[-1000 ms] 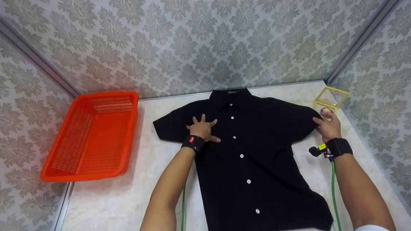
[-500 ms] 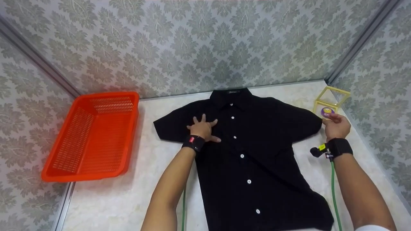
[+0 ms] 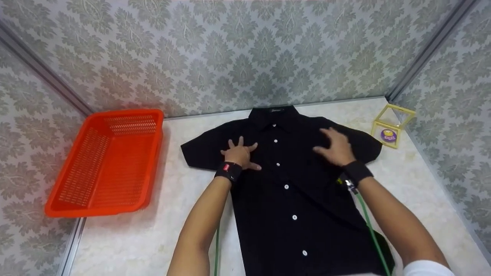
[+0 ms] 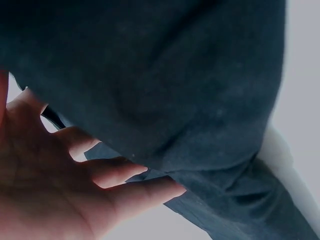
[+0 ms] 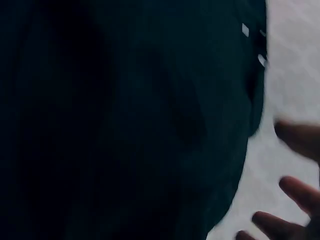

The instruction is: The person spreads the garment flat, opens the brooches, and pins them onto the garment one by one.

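A black short-sleeved button-up shirt (image 3: 268,203) lies front up on the pale table, collar toward the back wall, with white buttons down its middle. My left hand (image 3: 238,155) rests on the chest at the left with fingers spread. In the left wrist view, the fingers of that hand (image 4: 65,175) reach along dark cloth. Over the right side of the chest is my right hand (image 3: 337,147), its fingers apart and holding nothing; whether it touches the cloth I cannot tell. In the right wrist view, its blurred fingertips (image 5: 295,187) stand clear of the dark fabric.
An orange plastic basket (image 3: 154,180) stands on the left of the table (image 3: 184,230). A small yellow open frame with a purple round badge (image 3: 388,135) sits by the right sleeve. Patterned walls (image 3: 249,50) enclose the back and sides. Green cables (image 3: 372,230) trail from the wrists.
My right hand has let go of the right sleeve's end and moved left over the shirt's chest. My left hand stays where it was. The yellow frame's badge is now uncovered.
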Demonstrator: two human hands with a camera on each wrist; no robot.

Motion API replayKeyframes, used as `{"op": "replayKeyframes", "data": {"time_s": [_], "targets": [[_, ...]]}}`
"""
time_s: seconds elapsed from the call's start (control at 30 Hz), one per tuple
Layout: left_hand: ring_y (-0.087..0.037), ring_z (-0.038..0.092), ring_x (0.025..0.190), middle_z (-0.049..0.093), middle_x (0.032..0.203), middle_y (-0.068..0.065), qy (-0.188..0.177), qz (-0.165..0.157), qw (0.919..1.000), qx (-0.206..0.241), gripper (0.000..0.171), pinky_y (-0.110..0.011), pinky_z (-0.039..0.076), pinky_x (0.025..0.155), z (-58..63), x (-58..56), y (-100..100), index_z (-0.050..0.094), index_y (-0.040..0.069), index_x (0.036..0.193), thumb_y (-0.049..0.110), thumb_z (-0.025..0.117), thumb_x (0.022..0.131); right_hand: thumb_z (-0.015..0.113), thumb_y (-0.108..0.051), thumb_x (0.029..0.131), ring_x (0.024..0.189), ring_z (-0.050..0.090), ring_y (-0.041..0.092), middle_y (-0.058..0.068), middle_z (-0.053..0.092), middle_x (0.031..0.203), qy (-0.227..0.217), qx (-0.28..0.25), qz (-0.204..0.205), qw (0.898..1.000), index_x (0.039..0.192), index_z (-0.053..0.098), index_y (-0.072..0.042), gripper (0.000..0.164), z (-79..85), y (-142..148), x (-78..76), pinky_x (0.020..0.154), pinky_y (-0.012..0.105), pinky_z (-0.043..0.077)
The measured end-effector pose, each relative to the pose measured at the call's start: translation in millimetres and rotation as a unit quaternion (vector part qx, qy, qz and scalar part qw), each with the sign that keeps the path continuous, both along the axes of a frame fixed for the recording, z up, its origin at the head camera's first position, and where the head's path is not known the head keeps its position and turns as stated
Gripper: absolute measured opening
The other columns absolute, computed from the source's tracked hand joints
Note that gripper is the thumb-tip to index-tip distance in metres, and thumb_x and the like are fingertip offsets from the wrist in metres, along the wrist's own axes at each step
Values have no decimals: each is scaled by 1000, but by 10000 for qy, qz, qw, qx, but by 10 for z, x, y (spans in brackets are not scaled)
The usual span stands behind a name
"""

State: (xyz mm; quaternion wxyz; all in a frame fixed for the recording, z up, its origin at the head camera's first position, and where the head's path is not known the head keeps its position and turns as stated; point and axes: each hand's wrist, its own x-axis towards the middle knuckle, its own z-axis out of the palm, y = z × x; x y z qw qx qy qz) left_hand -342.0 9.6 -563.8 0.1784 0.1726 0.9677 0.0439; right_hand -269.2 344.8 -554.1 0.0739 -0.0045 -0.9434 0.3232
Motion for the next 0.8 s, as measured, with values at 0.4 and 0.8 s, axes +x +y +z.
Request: {"op": "replayKeyframes", "data": {"time_s": [0.4,0.8], "targets": [[-55,12,146,12,166,-17,-15,-53,10000,34,98,-77,31,101,59,25,-8,31,42,156,68,76,73,74,-49,87,144,-4,61,32,5,162,-2089,909,440,9727,158,33,-12,90,-115,-169,-133,104,82,3],[-44,54,126,51,146,-23,1341,393,9712,1931,80,-59,48,96,43,-237,-473,39,20,157,47,73,90,77,-48,86,142,3,64,34,8,161,-2146,1077,398,9699,155,39,-9,88,-84,-213,-152,100,85,10]]}}
